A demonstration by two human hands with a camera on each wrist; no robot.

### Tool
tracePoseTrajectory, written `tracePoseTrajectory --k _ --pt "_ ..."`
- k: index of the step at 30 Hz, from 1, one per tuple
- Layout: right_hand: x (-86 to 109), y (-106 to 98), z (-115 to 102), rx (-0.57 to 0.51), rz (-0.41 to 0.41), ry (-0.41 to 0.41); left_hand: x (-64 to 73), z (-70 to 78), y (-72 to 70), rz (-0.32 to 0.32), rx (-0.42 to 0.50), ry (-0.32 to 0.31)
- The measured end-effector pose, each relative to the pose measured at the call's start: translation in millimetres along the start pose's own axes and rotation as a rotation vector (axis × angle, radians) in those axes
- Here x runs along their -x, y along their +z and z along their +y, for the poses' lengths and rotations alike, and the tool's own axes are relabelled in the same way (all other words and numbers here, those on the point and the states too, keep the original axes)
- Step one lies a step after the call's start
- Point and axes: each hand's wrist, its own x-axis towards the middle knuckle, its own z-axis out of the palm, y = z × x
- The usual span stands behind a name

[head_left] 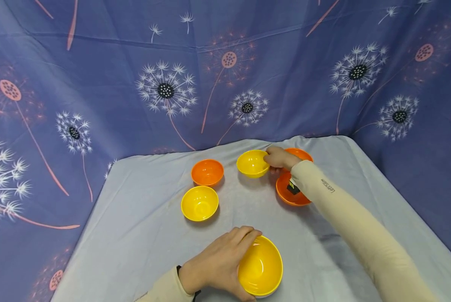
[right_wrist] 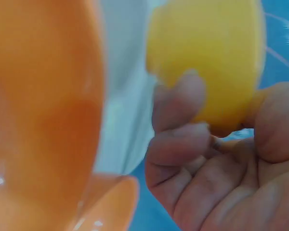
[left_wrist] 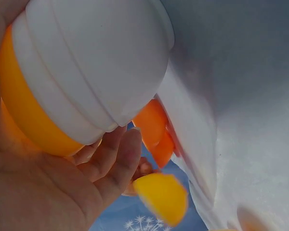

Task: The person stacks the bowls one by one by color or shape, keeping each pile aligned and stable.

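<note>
A left hand [head_left: 225, 258] grips a white-sided yellow bowl [head_left: 262, 268], fingers [left_wrist: 127, 159] spread wide; the right hand [head_left: 280, 157] pinches an all-yellow bowl [head_left: 251, 164] in bent fingers

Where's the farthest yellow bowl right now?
In the head view, the farthest yellow bowl is gripped by the right hand, right of the leftmost orange bowl.

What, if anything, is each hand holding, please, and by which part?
The left hand grips the nearest yellow bowl by its rim and side; the right hand holds the farthest yellow bowl by its right side, fingers on the outer wall.
</note>
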Motion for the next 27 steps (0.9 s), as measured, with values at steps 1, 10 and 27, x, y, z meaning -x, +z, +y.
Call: tracePoseTrajectory --k 1,10,27 --pt "5.3 -1 -2 -0.006 0.008 -0.026 0.0 0.1 0.0 0.002 0.001 0.000" --pt "66.4 -5 -11 -0.190 0.006 -0.219 0.2 1.7 -0.8 0.021 -0.036 0.012" --pt "140.7 -6 7 -0.456 0.088 -0.337 1.3 3.1 1.5 0.071 -0.123 0.039"
